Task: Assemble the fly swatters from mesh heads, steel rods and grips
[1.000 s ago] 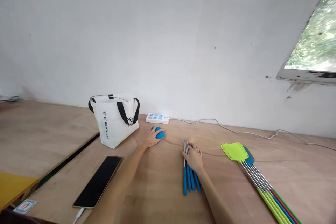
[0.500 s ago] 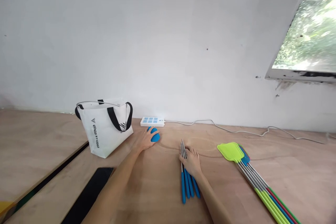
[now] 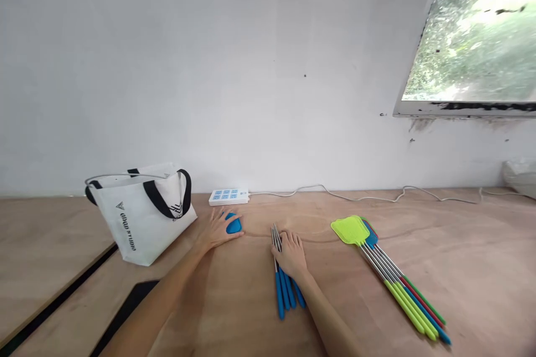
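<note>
My left hand (image 3: 218,231) rests at the left side of a small rounded blue object (image 3: 233,223), whose kind I cannot make out. Its fingers are spread, with the thumb and a forefinger on either side of the object. My right hand (image 3: 290,254) lies over a bundle of slim blue-handled metal files (image 3: 286,290), thumb at their left side and fingers curled across the shafts. The tapered tips point toward the wall and the handles toward me. Part of the shafts is hidden beneath the palm.
A white tote bag (image 3: 140,223) with black straps leans at the left, near a black flat object (image 3: 129,307). A power strip (image 3: 229,196) and its cable (image 3: 364,199) lie along the wall. Fly swatters (image 3: 350,230) with coloured handles lie at the right on the wooden table (image 3: 481,268).
The view has shifted to the right. My left fingers have spread from on top of the blue object to around it. My right hand stays on the files.
</note>
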The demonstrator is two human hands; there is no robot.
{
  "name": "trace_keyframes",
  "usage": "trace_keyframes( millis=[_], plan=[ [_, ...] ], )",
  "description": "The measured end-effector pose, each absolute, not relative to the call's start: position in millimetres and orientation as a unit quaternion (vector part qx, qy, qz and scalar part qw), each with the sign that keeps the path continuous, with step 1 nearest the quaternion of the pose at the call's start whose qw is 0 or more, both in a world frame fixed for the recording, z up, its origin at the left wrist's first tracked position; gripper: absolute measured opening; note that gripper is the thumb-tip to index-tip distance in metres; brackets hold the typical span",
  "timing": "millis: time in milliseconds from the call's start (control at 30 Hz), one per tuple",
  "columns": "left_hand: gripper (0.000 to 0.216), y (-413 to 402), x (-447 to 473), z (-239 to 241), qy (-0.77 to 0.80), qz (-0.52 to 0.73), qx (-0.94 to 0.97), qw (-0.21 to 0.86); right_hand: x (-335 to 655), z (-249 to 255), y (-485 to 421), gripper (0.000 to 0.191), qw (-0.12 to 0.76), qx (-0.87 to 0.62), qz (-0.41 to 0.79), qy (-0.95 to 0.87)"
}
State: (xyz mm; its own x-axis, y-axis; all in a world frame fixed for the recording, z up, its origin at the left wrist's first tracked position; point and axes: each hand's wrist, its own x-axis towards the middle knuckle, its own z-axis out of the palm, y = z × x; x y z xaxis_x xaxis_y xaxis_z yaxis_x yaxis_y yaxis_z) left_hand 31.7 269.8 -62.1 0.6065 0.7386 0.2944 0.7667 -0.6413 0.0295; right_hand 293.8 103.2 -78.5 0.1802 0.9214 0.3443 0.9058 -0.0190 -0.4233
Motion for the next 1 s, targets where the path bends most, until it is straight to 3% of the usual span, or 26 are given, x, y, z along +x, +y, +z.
trace_keyframes(
  millis=[233, 700, 1000],
  plan=[
    [0.066, 239.5, 37.3, -69.1, -0.410, -0.163, -0.896, 0.047, 293.3, -82.2, 102.3, 0.053, 0.279, -0.702, 0.013, -0.654],
    [0.059, 193.6, 34.2, -83.9, -0.459, -0.213, -0.862, -0.002, 310.7, -83.0, 96.6, 0.055, 0.352, -0.694, 0.025, -0.628],
    [0.065, 168.8, 18.1, -86.9, -0.490, -0.215, -0.844, -0.019, 368.1, -79.0, 29.2, 0.048, 0.258, -0.689, -0.070, -0.674]
  ],
)
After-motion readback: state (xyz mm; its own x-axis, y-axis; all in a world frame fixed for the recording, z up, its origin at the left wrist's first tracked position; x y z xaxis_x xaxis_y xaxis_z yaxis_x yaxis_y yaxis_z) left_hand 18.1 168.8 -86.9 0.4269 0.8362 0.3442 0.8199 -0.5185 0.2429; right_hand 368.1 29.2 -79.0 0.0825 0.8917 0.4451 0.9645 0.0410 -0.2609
